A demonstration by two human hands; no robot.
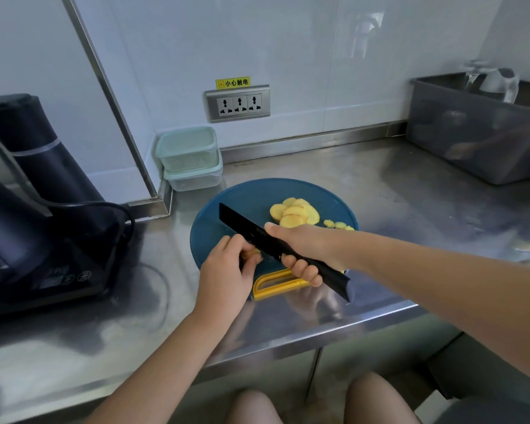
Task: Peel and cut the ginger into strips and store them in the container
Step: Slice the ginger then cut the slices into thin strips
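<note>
Ginger slices (pixel 294 214) lie on the cutting board (pixel 242 200), stacked containers (pixel 190 157) behind it.

There is one round blue cutting board (pixel 245 197). On it are one heap of ginger slices (pixel 294 214), too piled up to count, three small ginger bits (pixel 339 224) and one ginger chunk (pixel 253 254). Over it are two hands, the left hand (pixel 227 267) and the right hand (pixel 300 249), and one black knife (pixel 242 223). Behind it stand two stacked containers (pixel 186 146).
</note>
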